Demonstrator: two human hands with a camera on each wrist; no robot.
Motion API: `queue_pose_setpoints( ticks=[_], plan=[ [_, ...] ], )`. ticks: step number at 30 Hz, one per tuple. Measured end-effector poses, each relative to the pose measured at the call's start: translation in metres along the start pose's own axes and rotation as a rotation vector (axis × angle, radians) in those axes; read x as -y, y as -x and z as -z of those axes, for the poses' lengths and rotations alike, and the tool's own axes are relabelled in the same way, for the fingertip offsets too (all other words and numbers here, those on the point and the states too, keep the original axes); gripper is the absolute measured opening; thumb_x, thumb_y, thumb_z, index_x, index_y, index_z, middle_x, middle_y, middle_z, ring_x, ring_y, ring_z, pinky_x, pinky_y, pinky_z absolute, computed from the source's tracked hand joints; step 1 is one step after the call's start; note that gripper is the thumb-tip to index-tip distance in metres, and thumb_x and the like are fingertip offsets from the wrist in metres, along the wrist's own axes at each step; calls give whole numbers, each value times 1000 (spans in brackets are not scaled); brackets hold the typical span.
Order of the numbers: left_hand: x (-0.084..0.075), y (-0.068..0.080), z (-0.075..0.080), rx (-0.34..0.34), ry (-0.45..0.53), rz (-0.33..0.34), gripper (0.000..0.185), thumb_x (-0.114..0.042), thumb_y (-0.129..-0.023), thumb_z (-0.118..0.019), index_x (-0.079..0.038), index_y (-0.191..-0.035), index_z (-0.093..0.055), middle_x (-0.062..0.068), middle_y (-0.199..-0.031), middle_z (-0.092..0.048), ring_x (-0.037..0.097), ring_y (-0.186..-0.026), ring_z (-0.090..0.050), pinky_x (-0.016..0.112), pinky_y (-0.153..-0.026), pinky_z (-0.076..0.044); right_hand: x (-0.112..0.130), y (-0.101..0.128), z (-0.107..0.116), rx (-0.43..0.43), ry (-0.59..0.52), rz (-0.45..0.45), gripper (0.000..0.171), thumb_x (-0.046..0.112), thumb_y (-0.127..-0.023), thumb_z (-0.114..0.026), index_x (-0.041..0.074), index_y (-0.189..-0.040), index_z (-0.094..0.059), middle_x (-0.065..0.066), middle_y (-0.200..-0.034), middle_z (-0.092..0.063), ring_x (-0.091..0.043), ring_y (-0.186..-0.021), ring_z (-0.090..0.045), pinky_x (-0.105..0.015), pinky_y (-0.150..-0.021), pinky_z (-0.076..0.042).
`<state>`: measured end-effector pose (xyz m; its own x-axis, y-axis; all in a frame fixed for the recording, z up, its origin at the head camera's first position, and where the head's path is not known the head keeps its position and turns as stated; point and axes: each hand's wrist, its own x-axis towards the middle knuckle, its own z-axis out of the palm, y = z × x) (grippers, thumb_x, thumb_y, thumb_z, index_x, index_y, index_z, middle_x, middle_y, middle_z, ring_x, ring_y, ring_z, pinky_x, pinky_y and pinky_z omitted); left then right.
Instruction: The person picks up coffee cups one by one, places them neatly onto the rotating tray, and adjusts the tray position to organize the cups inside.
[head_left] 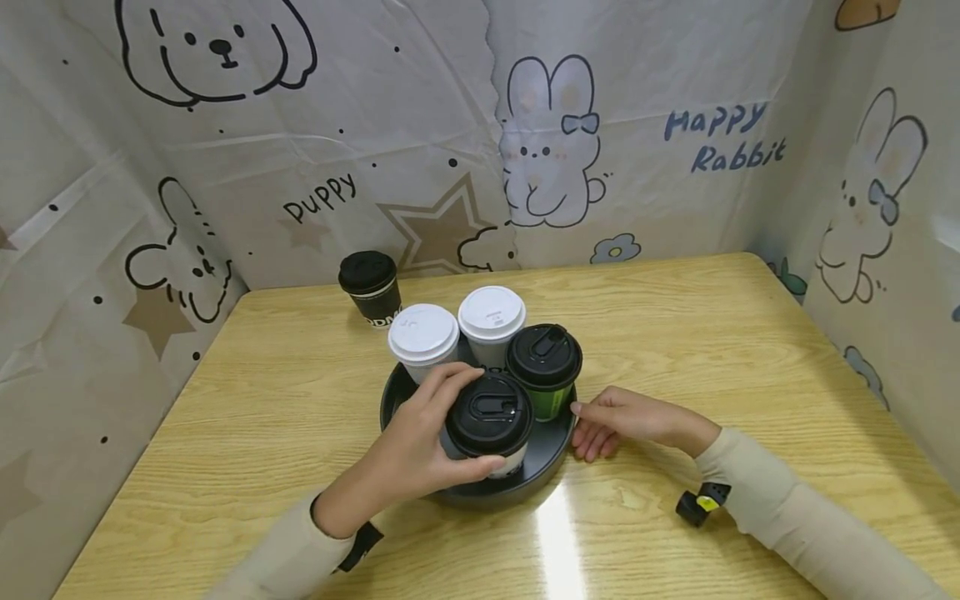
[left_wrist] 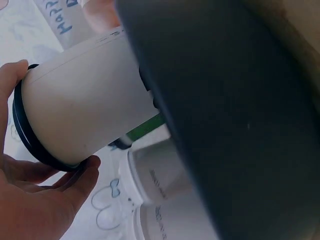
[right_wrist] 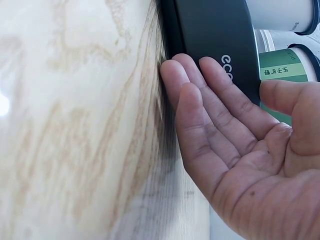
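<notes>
The left hand grips the black-lidded paper cup at the round black tray's near edge, while the right hand's relaxed, straight fingers press the tray's rim, apparently steadying it.

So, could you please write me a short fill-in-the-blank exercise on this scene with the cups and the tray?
1. The round black tray holds ___ lidded cups.
2. The left hand grips the white cup with the ___ lid.
3. The right hand rests against the tray's ___.
4. The black cup stands ___ the tray.

Missing words: four; black; rim; outside
</notes>
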<state>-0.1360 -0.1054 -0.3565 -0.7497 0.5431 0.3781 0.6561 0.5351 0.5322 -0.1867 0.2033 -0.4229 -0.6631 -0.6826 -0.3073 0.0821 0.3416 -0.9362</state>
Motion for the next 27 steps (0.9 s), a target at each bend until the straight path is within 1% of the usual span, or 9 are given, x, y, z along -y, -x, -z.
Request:
queue_pose_setpoints(
  ticks=[8, 13, 19, 27],
  plan=[
    [-1, -4, -16, 15, -4, -31, 88, -50, -70, -81, -8, -139, -45, 3, -135, -42, 15, -119, -51, 35, -98, -47, 1, 0, 0, -8, 9, -6, 54, 30, -105, -35, -12, -96, -67, -20, -88, -71, -18, -75, -70, -28, -64, -56],
    [-3, -4, -22, 26, -9, -27, 89, -50, -71, -81, -7, -140, -44, 4, -136, -42, 17, -119, -51, 36, -97, -48, 1, 1, -1, -6, 11, -10, 54, 30, -105, -35, -13, -96, -67, -19, -89, -71, -19, -75, -70, -28, -65, -56],
    [-5, -3, -23, 32, -36, -35, 90, -51, -72, -80, -7, -142, -42, 6, -137, -41, 20, -118, -53, 37, -96, -49, 2, 1, -1, -6, 11, -20, 55, 31, -105, -35, -13, -97, -67, -19, -89, -71, -19, -76, -70, -27, -64, -55],
    [-6, -1, -22, 69, -57, -5, 93, -55, -74, -76, -8, -145, -39, 6, -140, -39, 19, -120, -52, 36, -96, -48, 2, 2, -1, -5, 12, -23, 56, 32, -105, -35, -12, -97, -68, -20, -90, -71, -20, -77, -70, -29, -65, -56]
  ],
)
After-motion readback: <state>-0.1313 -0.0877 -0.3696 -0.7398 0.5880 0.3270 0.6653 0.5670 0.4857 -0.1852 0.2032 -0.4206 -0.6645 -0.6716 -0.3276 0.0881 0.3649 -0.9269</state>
